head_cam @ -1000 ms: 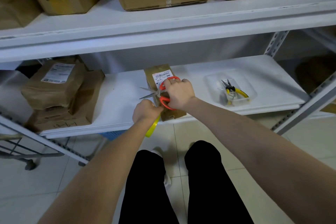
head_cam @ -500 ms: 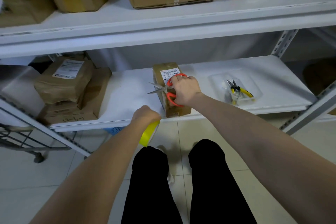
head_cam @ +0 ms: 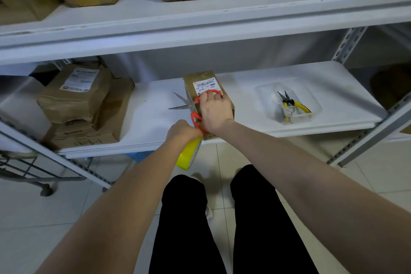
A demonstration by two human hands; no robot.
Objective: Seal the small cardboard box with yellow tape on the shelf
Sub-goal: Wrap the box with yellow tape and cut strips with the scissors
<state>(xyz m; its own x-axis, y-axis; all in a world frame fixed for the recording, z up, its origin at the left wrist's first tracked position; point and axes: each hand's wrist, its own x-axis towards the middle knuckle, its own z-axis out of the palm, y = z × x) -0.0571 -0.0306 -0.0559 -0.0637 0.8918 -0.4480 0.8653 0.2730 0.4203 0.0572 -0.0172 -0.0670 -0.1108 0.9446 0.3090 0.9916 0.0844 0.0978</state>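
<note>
Brown small cardboard box (head_cam: 205,85) sits on white metal shelf (head_cam: 244,100), front edge. Right hand (head_cam: 214,113) grips red-handled scissors (head_cam: 191,105) over it, blades toward 9 o'clock. Left hand (head_cam: 182,132), at box's 7 o'clock, fist round yellow tape roll (head_cam: 189,155).

Light cool, fairly dim, from overhead. Upper shelf (head_cam: 200,35) threw shadow over back of lower shelf (head_cam: 255,95). I noted fisheye bowing at edges, overall softness.

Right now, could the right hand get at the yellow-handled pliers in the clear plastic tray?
Probably, though it is busy: the right hand grips the red-handled scissors at the small cardboard box. Nothing stands on the white shelf between that box and the tray, and the pliers lie uncovered.
</note>
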